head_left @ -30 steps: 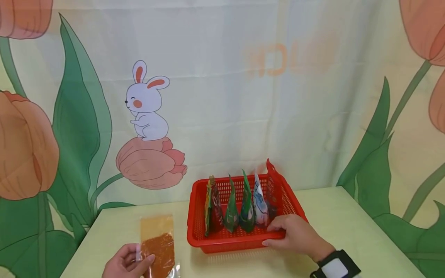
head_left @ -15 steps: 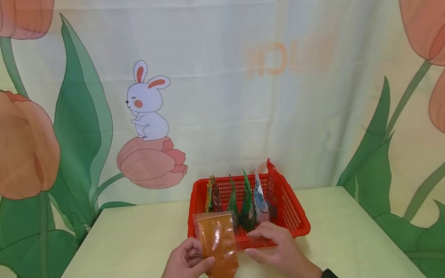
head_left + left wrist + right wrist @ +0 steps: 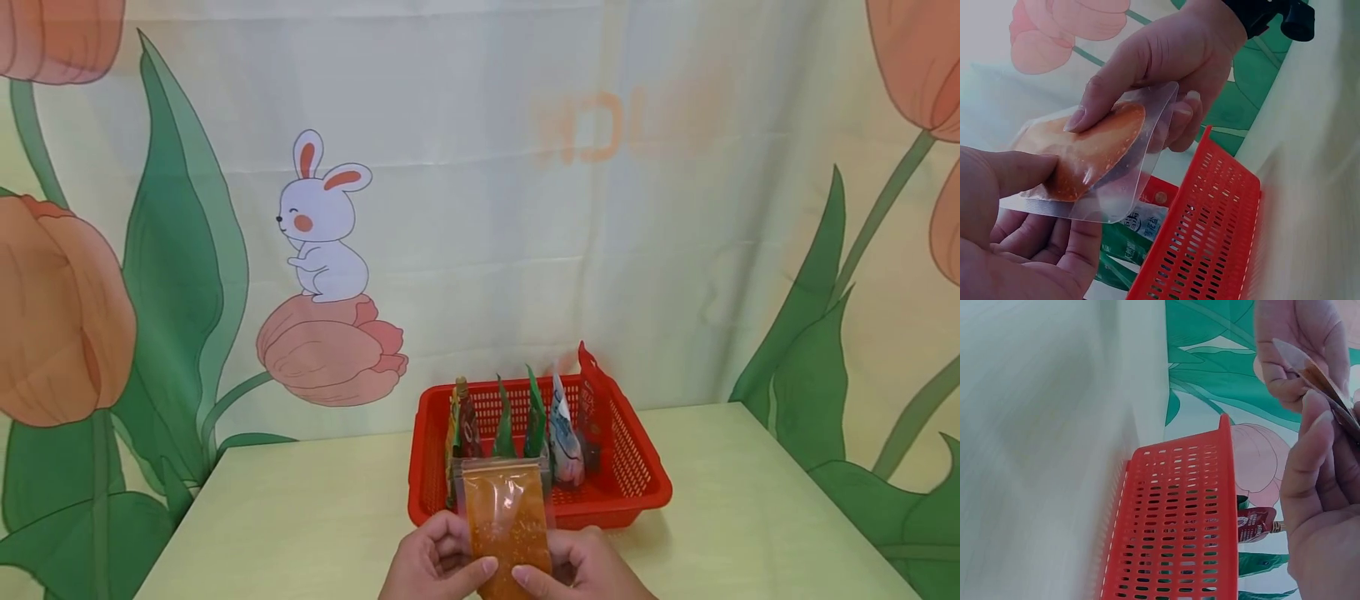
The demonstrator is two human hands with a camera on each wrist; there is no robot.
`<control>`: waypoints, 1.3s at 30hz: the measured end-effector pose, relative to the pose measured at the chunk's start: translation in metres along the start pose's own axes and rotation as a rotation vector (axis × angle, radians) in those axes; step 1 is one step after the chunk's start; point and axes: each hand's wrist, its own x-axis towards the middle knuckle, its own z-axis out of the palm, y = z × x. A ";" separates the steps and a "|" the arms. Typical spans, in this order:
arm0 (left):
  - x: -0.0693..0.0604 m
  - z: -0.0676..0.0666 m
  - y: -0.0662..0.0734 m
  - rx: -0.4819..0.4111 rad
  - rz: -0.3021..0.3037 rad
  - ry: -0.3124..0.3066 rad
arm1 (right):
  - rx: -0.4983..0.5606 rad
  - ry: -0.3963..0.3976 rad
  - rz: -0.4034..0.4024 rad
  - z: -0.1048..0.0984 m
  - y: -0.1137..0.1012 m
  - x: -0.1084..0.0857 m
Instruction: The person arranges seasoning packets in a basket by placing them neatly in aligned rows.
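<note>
A clear zip pouch (image 3: 508,521) with orange-brown contents is held upright in front of the red basket, its zip edge at the top. My left hand (image 3: 435,558) pinches its left side, thumb on the front face and fingers behind. On its right side my right hand (image 3: 588,567) pinches it the same way. In the left wrist view the pouch (image 3: 1088,150) is tilted, with both thumbs pressing its face. The right wrist view shows it nearly edge-on between the hands. Its lower end is cut off by the head view's bottom edge.
The red perforated basket (image 3: 652,497) stands behind the pouch on a pale table (image 3: 300,500). Inside stand a yellow-green packet (image 3: 452,450), a dark red spouted pouch (image 3: 468,417), green packets (image 3: 535,417), a white-blue bag (image 3: 566,454) and a red bag (image 3: 592,400). A printed curtain (image 3: 465,208) hangs behind.
My left hand has carried the pouch right, from beside the basket to in front of it. My right hand has left the basket's front rim and moved left and down to grip the pouch.
</note>
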 end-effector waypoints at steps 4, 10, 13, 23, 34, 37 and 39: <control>0.003 -0.003 0.001 0.013 0.009 -0.021 | -0.018 0.009 -0.028 0.000 -0.003 -0.001; 0.007 -0.003 0.014 0.101 0.031 0.054 | -0.049 0.079 -0.018 0.005 -0.010 0.006; 0.008 0.003 0.024 0.231 0.064 0.165 | -0.133 0.161 -0.023 0.007 -0.015 0.011; 0.006 0.046 0.058 0.823 0.004 0.378 | -0.603 0.447 -0.125 0.027 -0.017 0.019; 0.011 0.071 0.066 1.245 0.278 0.607 | -0.865 0.586 -0.401 0.044 -0.001 0.025; 0.011 0.072 0.067 1.279 0.264 0.589 | -0.907 0.606 -0.460 0.046 0.001 0.026; 0.011 0.071 0.067 1.281 0.257 0.582 | -0.913 0.608 -0.468 0.047 0.002 0.026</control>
